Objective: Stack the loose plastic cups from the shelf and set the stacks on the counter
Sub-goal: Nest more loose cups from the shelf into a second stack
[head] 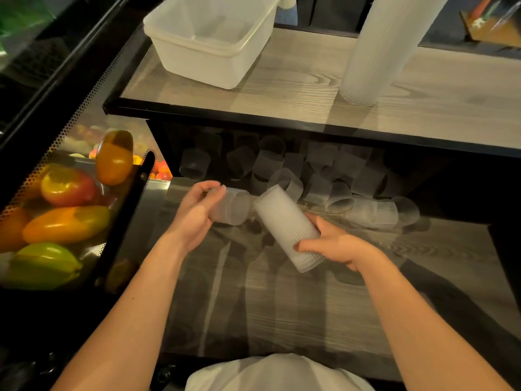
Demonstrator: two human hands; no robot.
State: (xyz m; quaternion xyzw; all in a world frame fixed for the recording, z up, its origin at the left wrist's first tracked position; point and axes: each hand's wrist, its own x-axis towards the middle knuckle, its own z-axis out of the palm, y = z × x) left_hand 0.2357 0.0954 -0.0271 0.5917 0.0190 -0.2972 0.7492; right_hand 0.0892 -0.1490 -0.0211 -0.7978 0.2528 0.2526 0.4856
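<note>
— What are the hands doing?

— The right hand (335, 244) curls round a short stack of frosted, ribbed plastic cups (287, 228), gripping it near its lower end; the stack tilts up and to the left. The left hand (194, 213) holds a single clear ribbed plastic cup (232, 206) on its side, thumb on top, fingers underneath. The cup's far end sits just beside the top of the stack; I cannot tell whether they touch.

— And the rest of the cups?

— Behind the hands, a jumble of loose clear plastic cups (338, 193) lies on the lower wood-grain shelf (282, 306), most tipped over, some farther back in shadow.

— What is above that?

— The pale wood-grain counter with a black edge (282, 88). A tall stack of frosted ribbed cups (377, 49) stands on it at the right, rims down. At the left sits a translucent white rectangular plastic tub (208, 35).

— Anything to the side?

— On the left, behind a black perforated panel (84, 114), are orange, red and green peppers (67, 224).
</note>
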